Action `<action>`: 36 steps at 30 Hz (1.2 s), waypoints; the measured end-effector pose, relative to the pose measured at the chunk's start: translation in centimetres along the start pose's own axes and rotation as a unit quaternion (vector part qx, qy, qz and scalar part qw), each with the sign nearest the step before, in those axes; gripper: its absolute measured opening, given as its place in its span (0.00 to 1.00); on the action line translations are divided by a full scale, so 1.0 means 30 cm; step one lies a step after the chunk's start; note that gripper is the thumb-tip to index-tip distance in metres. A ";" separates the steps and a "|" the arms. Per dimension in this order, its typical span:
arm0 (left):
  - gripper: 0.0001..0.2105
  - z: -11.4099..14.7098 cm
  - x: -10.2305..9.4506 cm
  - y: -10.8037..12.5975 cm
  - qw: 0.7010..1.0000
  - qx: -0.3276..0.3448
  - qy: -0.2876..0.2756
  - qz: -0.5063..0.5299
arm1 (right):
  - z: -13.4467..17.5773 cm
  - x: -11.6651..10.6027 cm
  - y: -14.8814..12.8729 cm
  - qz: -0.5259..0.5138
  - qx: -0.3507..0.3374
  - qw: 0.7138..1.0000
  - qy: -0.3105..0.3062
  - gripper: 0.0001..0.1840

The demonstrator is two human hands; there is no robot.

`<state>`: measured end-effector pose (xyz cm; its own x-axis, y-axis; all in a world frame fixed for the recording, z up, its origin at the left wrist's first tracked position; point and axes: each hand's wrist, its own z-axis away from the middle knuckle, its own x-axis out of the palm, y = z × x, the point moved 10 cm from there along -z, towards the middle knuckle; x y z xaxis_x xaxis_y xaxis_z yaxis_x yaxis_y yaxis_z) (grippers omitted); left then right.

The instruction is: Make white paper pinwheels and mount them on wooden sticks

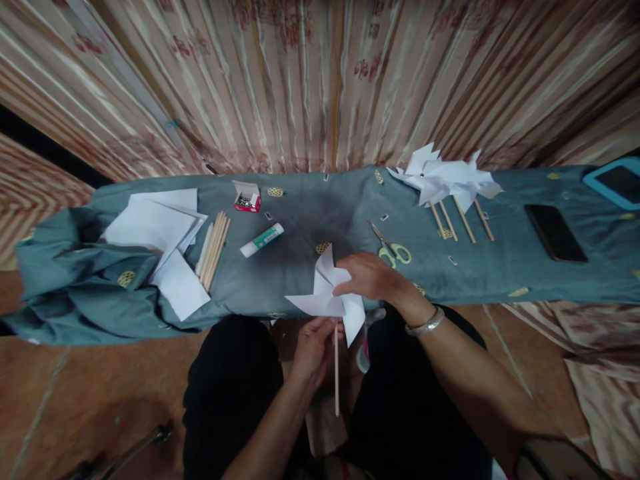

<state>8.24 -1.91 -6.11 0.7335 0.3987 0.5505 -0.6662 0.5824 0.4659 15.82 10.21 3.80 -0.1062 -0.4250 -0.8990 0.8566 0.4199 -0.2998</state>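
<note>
A white paper pinwheel (327, 304) on a wooden stick (337, 380) is held at the front edge of the cloth-covered table. My left hand (315, 343) is closed around the top of the stick, just below the paper blades. From the right, my right hand (367, 275) grips the pinwheel, its thumb over the centre and its other fingers partly hidden behind the paper. Just beyond that hand lie scissors (393, 250) with pale green handles.
At left are white paper sheets (155, 227) beside several wooden sticks (215, 252). A glue stick (262, 241) and an open red box of pins (247, 198) lie further in. Finished pinwheels (447, 179), a phone (556, 233) and a blue-framed device (617, 183) rest at right. Curtains (320, 80) hang behind.
</note>
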 end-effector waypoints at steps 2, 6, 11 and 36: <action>0.16 -0.006 0.011 0.009 1.000 0.006 -0.008 -0.001 | 0.000 -0.014 0.007 0.001 0.008 1.000 0.004 0.21; 0.15 -0.012 0.029 0.013 1.000 -0.006 -0.014 0.002 | -0.006 -0.023 0.017 0.026 0.021 0.999 -0.006 0.22; 0.15 -0.012 0.032 0.005 0.999 -0.026 -0.010 0.025 | -0.016 -0.015 0.020 0.036 0.022 0.999 -0.010 0.24; 0.25 0.040 -0.060 -0.014 0.990 0.002 -0.007 -0.144 | -0.103 0.011 0.025 0.028 -0.005 0.987 -0.157 0.23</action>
<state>7.04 -3.73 -6.48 0.8910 0.2060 0.4045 -0.4302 0.6675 0.6077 14.87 12.87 2.28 0.1049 -0.6270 -0.7719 0.8511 0.4581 -0.2564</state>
